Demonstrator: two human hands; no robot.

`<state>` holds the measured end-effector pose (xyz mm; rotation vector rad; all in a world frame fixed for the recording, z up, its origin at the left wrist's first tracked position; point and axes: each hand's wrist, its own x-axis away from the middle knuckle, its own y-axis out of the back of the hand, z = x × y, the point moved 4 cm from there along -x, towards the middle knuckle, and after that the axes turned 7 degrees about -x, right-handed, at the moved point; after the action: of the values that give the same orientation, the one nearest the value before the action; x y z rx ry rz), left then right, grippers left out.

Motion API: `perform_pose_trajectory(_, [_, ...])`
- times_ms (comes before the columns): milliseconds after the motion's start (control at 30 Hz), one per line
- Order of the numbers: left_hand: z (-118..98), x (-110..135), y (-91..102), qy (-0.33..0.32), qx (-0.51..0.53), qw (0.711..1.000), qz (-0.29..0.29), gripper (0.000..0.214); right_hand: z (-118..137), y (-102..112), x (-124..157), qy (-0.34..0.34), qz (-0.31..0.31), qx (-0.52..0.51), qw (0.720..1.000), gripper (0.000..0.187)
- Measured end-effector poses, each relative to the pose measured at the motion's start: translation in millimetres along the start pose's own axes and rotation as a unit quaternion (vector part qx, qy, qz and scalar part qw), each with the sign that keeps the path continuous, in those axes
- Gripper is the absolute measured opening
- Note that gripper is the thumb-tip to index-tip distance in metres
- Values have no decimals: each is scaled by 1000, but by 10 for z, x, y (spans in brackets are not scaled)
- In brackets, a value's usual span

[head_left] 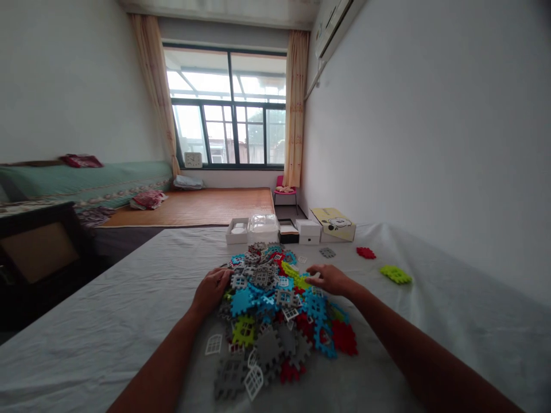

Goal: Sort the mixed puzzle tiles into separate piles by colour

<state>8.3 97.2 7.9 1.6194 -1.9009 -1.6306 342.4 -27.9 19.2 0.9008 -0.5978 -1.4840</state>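
A heap of interlocking plastic building panels (262, 276) in grey, blue, red and yellow-green lies in front of me, mixed with small white window frames (253, 381). At the heap's left side rests my left hand (213, 289), fingers laid against the edge pieces; its fingertips are partly hidden. My right hand (329, 279) reaches in from the right with thumb and forefinger apart. Its fingertips are at the end of a yellow-green panel (297, 277); whether they touch it is too small to tell. A blue panel (316, 307) lies just below that hand.
Apart from the heap, a grey panel (327, 252), a red panel (365, 253) and a yellow-green panel (396, 274) lie on the grey sheet (142, 298). Behind stand a clear plastic container (263, 228), small white boxes (308, 230) and a yellow carton (333, 225). A wall rises at right.
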Motion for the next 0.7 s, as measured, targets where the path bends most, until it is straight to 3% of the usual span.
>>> perform_pose_trajectory(167, [4,5,-13,3,4,1000,2,46,-63,-146,28,-14,13,-91,996,36])
perform_pose_trajectory(400, [2,-4,-16,7,0,1000,-1,46,-370,204,161,-46,-68,-180,980,37])
perform_pose_trajectory(500, [10,-2,-17,6,1,1000,0,46,-383,302,266,-15,12,-205,979,41])
perform_pose_trajectory(600, [19,-1,-22,4,-1,1000,5,46,-332,373,390,0,107,-254,961,57])
perform_pose_trajectory(700, [20,-2,-19,5,-4,1000,4,46,-341,436,452,-28,117,-297,947,58])
